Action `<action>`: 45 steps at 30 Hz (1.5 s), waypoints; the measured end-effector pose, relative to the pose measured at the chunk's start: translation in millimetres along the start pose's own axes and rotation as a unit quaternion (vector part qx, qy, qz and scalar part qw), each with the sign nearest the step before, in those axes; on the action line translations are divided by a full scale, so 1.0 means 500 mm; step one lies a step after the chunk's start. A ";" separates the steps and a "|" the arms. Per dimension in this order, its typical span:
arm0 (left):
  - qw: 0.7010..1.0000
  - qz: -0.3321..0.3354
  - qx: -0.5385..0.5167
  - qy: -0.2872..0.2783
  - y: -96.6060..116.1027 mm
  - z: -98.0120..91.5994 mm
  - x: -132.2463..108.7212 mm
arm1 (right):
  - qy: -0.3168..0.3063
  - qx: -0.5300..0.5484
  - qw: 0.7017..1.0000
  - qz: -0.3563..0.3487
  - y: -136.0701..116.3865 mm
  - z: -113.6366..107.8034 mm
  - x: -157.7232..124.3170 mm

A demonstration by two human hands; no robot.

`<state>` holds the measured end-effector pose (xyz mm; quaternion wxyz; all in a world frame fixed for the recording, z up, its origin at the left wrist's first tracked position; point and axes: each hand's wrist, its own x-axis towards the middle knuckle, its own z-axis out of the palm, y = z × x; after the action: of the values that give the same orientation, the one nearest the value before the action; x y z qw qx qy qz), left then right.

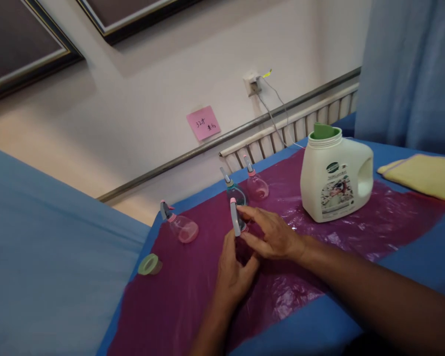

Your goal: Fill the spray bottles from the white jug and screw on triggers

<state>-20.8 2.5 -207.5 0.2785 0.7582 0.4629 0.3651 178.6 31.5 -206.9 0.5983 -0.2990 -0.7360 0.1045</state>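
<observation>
A purple sheet (163,306) is spreading under a white jug (311,183).
Left of the jug, the left hand (235,277) is gripping the mostly hidden body of a spray bottle (235,220), the right hand (274,235) its spray head (233,210); three more spray bottles (187,230) are standing leftward, a green cup (143,268) farthest from the jug.

The head view looks down across the table (300,321).

A pink sticky note (203,122) on the wall (152,99) bears a handwritten "32" among unclear characters; the white jug (310,178) carries a label (336,190) too blurred to read surely.
</observation>
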 end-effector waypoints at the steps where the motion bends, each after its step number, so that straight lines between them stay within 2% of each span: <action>1: 1.000 -0.018 0.004 -0.005 0.007 -0.005 0.001 | 0.013 -0.003 1.000 -0.010 0.000 -0.002 0.003; 6: 0.996 -0.063 0.034 -0.045 0.055 -0.035 0.006 | 0.090 0.005 0.996 0.005 0.005 -0.018 0.018; 10: 0.991 -0.108 0.021 -0.081 0.083 -0.057 0.011 | 0.105 0.015 0.993 0.047 0.019 -0.024 0.022; 12: 0.990 -0.127 0.019 -0.063 0.080 -0.072 0.021 | 0.109 0.017 0.992 0.061 0.027 -0.024 0.022; 16: 0.987 -0.114 0.097 0.065 0.036 -0.117 0.079 | 0.118 0.019 0.990 0.069 0.036 -0.020 0.022; 19: 0.966 -0.111 0.192 0.135 -0.012 -0.149 0.146 | 0.118 0.015 0.990 0.070 0.038 -0.016 0.022; 24: 0.953 -0.128 0.235 0.141 -0.073 -0.155 0.243 | 0.113 0.004 0.992 0.059 0.038 -0.010 0.022; 29: 0.946 -0.140 0.260 0.132 -0.108 -0.132 0.286 | 0.108 0.000 0.992 0.064 0.035 -0.009 0.022; 38: 0.938 -0.147 0.278 0.144 -0.134 -0.112 0.289 | 0.087 0.004 0.994 0.064 0.033 -0.008 0.017; 41: 0.936 -0.128 0.278 0.172 -0.126 -0.103 0.257 | 0.092 0.000 0.994 0.062 0.031 -0.007 0.014; 45: 0.934 -0.074 0.273 0.219 -0.108 -0.108 0.184 | 0.088 0.001 0.994 0.063 0.028 -0.006 0.012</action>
<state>-63.4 112.6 -190.1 -0.0219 0.6697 0.6492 0.3600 185.1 45.5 -208.5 0.6530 -0.3522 -0.6603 0.1163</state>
